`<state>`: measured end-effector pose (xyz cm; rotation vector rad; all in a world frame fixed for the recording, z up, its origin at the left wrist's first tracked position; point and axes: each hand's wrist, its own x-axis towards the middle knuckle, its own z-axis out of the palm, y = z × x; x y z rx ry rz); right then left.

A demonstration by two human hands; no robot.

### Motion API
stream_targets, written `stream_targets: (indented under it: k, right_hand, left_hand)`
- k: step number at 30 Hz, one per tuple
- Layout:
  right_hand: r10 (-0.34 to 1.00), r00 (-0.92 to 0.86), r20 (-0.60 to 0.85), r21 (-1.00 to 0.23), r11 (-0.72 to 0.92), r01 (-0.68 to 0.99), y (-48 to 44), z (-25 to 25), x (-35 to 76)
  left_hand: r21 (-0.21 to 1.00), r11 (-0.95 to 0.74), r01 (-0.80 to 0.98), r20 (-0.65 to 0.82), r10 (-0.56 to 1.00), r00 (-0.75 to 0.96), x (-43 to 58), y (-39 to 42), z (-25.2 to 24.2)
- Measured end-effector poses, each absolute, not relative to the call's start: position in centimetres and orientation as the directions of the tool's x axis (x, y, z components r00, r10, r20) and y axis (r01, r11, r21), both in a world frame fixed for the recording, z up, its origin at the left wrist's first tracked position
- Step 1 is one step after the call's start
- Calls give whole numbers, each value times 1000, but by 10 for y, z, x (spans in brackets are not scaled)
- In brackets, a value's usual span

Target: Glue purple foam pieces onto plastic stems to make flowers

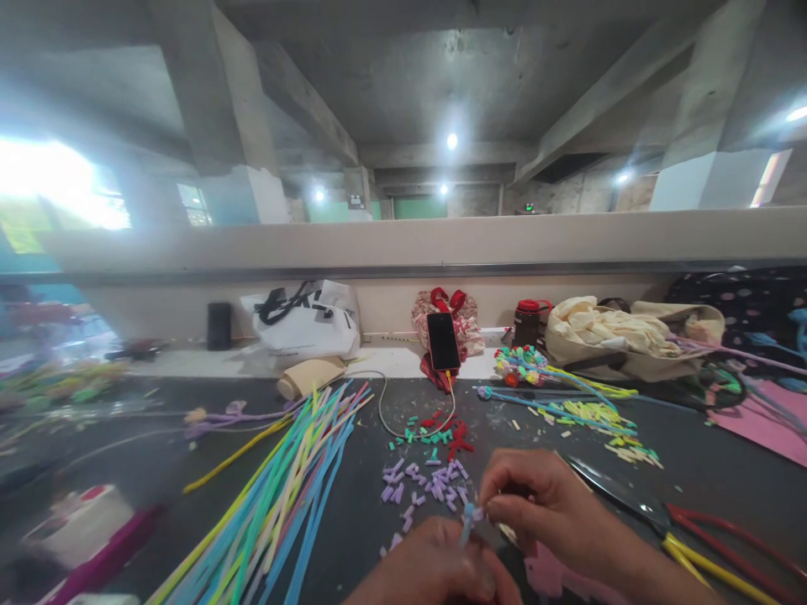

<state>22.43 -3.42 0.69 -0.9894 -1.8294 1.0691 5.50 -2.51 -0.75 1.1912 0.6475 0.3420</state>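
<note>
My left hand (435,567) is at the bottom centre, fingers closed around a thin blue straw stem (466,528) that sticks up from it. My right hand (542,500) pinches a small purple piece (477,513) at the top of that stem. Just beyond my hands lie several cut purple straw bits (429,486) on the dark table (353,504), then green bits (424,434) and red bits (459,437). A fan of long coloured straws (283,487) lies to the left.
Scissors with red and yellow handles (668,521) lie at the right. A phone (443,341) on a cable leans at the back, beside a white bag (306,323), a dark jar (527,323) and a cloth bag (618,336). Finished straw flowers (523,365) and yellow-green scraps (598,416) lie right of centre.
</note>
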Motion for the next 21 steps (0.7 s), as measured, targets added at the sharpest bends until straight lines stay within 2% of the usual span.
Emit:
stream_targets:
  k: [3, 9, 13, 18, 21]
  right_hand:
    - [884, -401, 240, -882, 371, 290, -35, 8, 224]
    - [883, -426, 197, -844, 374, 384, -35, 14, 226]
    - [875, -438, 207, -789, 414, 454, -35, 18, 226]
    - [850, -484, 206, -743, 458, 487, -34, 22, 228]
    - [851, -498, 168, -759, 434, 486, -33, 24, 231]
  left_hand:
    - [945, 309, 108, -279, 585, 762, 55, -26, -12]
    - [932, 230, 279, -362, 596, 717, 60, -28, -11]
    - [935, 210, 284, -353, 589, 727, 57, -30, -8]
    - [912, 177, 370, -398, 601, 693, 54, -30, -4]
    - [918, 183, 351, -389, 587, 710, 55, -31, -6]
